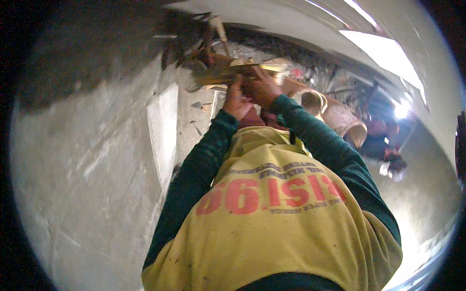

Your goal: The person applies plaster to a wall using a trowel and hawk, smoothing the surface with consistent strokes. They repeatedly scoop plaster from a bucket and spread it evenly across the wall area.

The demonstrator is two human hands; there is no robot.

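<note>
My left hand (236, 101) and my right hand (263, 88) are close together at the upper middle, beyond my knees. Both are closed about the near side of a long brown-yellow piece (213, 76), which lies crosswise and looks like wood; blur hides its exact kind. Its left end meets a pale round shape (191, 75). Most of my fingertips are hidden or smeared. A yellow strip (273, 67) lies just past my right hand.
Left of my hands, a small trowel-like tool (200, 105) and a hammer-like tool (196, 127) lie on the floor. Hollow tan cylinders (352, 127) stand at the right. A grey surface (87, 169) fills the left. A bright lamp (402, 110) shines at the far right.
</note>
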